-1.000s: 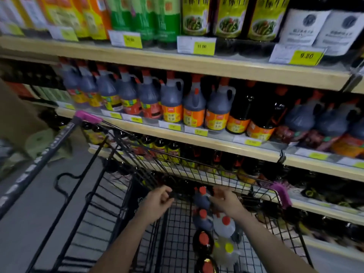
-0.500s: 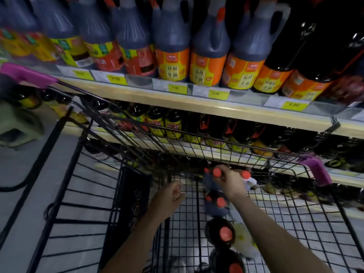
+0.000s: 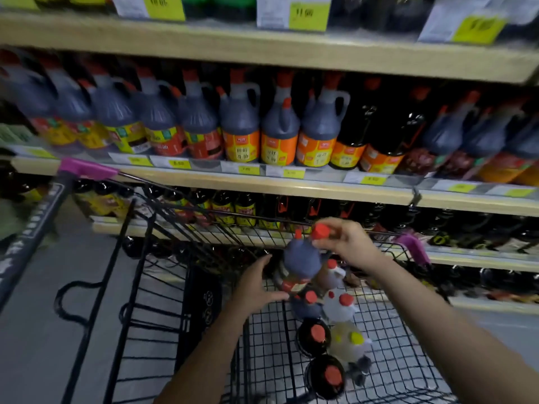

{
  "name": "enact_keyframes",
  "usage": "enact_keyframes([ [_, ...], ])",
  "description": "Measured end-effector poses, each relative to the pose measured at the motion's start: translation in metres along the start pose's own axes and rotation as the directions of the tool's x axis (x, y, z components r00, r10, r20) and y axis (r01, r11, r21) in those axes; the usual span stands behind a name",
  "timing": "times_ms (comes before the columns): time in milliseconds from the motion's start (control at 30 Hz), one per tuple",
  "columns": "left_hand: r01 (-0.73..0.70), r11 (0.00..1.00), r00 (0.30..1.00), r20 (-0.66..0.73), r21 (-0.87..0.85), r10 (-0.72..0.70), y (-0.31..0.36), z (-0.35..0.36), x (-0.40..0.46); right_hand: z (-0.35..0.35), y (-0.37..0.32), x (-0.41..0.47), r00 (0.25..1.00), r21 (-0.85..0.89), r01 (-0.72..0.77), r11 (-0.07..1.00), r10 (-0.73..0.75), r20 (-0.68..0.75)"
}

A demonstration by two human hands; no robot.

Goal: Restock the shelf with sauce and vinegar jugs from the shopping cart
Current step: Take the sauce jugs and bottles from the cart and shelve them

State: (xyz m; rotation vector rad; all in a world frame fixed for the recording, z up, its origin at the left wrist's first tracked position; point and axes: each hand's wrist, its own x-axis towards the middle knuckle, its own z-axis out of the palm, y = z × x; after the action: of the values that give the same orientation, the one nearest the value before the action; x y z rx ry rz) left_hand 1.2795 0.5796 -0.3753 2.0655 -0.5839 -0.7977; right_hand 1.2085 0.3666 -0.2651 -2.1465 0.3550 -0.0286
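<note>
Since half a second ago the dark jug [image 3: 302, 259] has risen above the shopping cart [image 3: 204, 287], right hand [image 3: 347, 242] gripping its red-capped top, left hand [image 3: 256, 282] spread open against its side. Its label is blurred. Beyond, a shelf [image 3: 262, 185] tag [image 3: 306, 14] reads "11".
</note>
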Motion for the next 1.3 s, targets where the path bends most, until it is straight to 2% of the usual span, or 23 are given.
enact_keyframes([
  [133, -0.042, 0.995, 0.993, 0.106, -0.09, 0.051, 0.037, -0.003, -0.007, -0.032, -0.045, -0.005, 0.997, 0.192, 0.003, 0.981, -0.017, 0.073],
  [333, -0.025, 0.986, 0.998, 0.06, -0.166, 0.036, 0.059, -0.005, -0.012, -0.04, -0.069, -0.01, 1.0, 0.305, -0.009, 0.952, 0.015, -0.017],
  [400, -0.033, 0.98, 0.998, 0.045, -0.197, 0.043, 0.068, -0.007, -0.013, -0.037, -0.061, -0.017, 0.999, 0.386, -0.05, 0.921, 0.052, 0.006],
  [533, -0.102, 0.966, 0.993, 0.028, -0.237, 0.112, 0.091, -0.016, -0.007, -0.013, -0.036, -0.039, 0.979, 0.397, -0.198, 0.896, 0.163, 0.121],
  [600, -0.157, 0.96, 0.984, 0.049, -0.232, 0.172, 0.107, -0.018, -0.006, -0.004, -0.029, -0.041, 0.982, 0.437, -0.187, 0.88, 0.179, 0.059],
  [767, -0.163, 0.963, 0.967, 0.157, -0.215, 0.199, 0.115, -0.006, 0.008, -0.012, -0.008, -0.045, 0.972, 0.528, -0.148, 0.836, 0.221, -0.077],
  [867, -0.137, 0.984, 0.966, 0.206, -0.111, 0.157, 0.097, 0.01, 0.013, -0.019, 0.017, -0.058, 0.951, 0.529, -0.175, 0.831, 0.282, -0.128],
  [967, -0.052, 0.999, 0.971, 0.235, -0.009, 0.053, 0.049, 0.035, 0.022, -0.027, 0.054, -0.073, 0.923, 0.508, -0.216, 0.834, 0.344, -0.173],
  [1100, 0.047, 0.999, 0.967, 0.25, -0.012, -0.042, -0.013, 0.076, 0.032, -0.029, 0.108, -0.095, 0.88, 0.526, -0.254, 0.812, 0.419, -0.221],
  [1300, 0.079, 0.996, 0.984, 0.164, -0.045, -0.071, -0.067, 0.116, 0.062, -0.021, 0.169, -0.11, 0.833, 0.588, -0.229, 0.776, 0.469, -0.294],
])
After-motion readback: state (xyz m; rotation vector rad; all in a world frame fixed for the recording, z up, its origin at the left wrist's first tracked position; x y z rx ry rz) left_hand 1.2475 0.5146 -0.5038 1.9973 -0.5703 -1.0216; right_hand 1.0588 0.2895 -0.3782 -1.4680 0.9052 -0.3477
